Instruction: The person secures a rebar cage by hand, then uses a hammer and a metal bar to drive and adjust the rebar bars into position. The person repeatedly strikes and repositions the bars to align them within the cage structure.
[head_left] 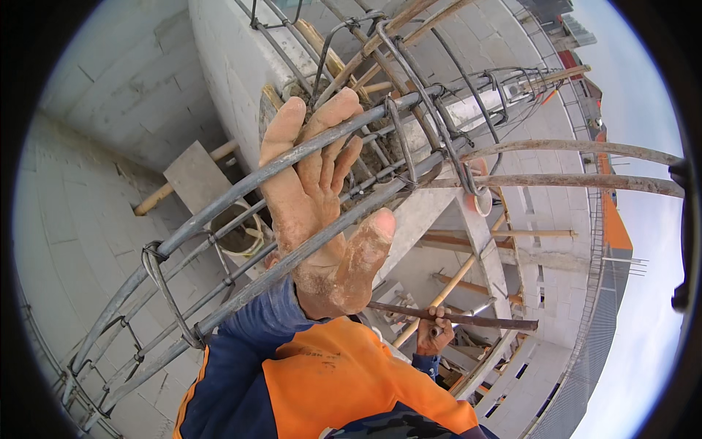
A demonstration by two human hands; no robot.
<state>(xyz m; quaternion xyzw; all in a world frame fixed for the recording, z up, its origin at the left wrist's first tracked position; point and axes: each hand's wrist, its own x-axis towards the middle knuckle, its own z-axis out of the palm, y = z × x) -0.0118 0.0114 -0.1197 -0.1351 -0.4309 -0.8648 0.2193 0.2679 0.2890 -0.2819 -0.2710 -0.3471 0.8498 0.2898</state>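
Observation:
Long grey steel bars and bent wire stirrups form a rebar cage [219, 201] running diagonally through the middle of the view. My left hand [311, 197] is up against the cage, its dusty fingers stretched out and its thumb apart. One bar crosses in front of the fingers and another in front of the palm; it grips nothing that I can see. Lower right, my right hand [435, 333] is smaller in view, with its fingers wrapped round a dark brown, rusty-looking bar [490, 321]. That bar lies nearly level, its left end partly hidden behind my body.
Two rusty rods [570, 179] jut out to the right edge. A dirty bucket [240, 227] stands behind the cage on the left, near a grey board [196, 175]. Pale block walls [80, 234] rise around, with wooden poles [457, 282] and beams below right.

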